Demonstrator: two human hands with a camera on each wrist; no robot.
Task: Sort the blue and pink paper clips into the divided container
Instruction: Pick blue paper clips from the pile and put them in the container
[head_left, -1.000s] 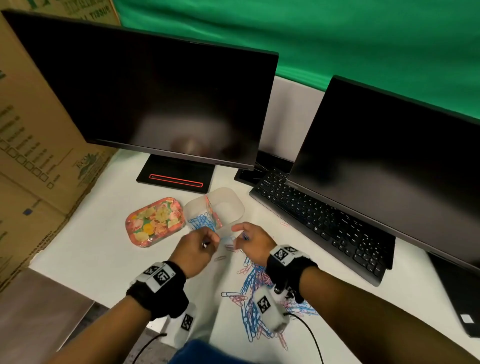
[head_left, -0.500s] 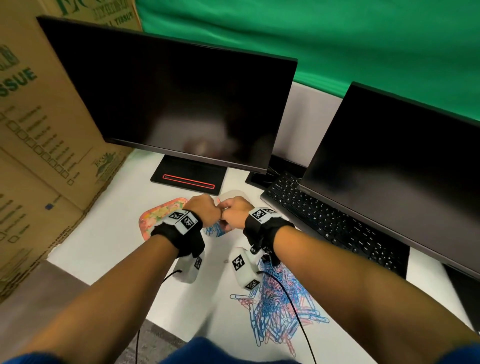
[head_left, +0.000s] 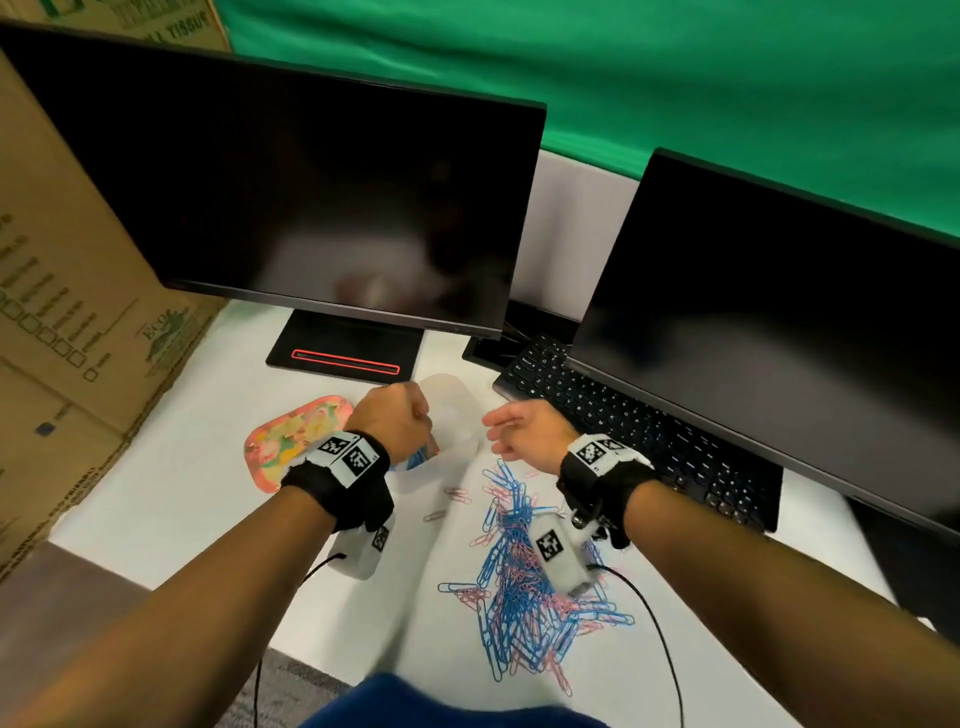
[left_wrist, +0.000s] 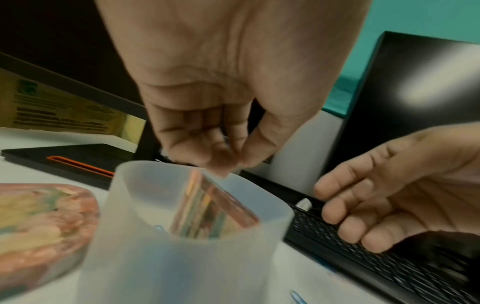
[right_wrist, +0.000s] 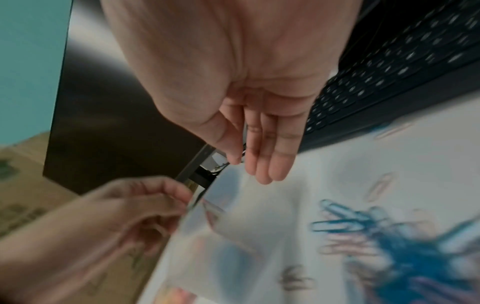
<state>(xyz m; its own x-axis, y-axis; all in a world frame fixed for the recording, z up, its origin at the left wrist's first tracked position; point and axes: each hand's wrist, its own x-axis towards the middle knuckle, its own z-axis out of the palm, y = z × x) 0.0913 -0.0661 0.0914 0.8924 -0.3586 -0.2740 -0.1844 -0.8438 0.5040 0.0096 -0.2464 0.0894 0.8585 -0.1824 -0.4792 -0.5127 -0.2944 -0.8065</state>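
Head view shows the left hand (head_left: 396, 422) bunched, fingertips drawn together over the translucent divided container (head_left: 451, 415). The right hand (head_left: 524, 435) is beside it, fingers straight and relaxed, holding nothing. Whether the left fingertips pinch a clip I cannot tell: the left wrist view shows them pressed together just above the rim, but blur hides anything between them.

Risks, as I judge them:
1. If a clip is in that pinch, it could fall on the wrong side of the slanted divider (left_wrist: 207, 205), since the fingertips sit almost directly over it.
2. The container looks light; a knock from either hand could tip it and mix its 2 compartments.
3. The pile of blue and pink paper clips (head_left: 524, 587) is tangled, so a pick may drag up a chain of both colours.
4. Loose clips lie near the table's front edge and under the right forearm; a sweep of that arm could push some off.

From the head camera, most of the task remains: the pile lies on the white table (head_left: 156, 499) near the person, with a few stray pink clips between it and the container. A floral tray (head_left: 291, 441) sits left of the container, a keyboard (head_left: 649, 441) to the right.

Only the left wrist view looks into the container and shows the divider; the head view has the left hand covering much of it. Only the head view shows the pile whole. The right wrist view is too blurred to add more than the flat right palm.
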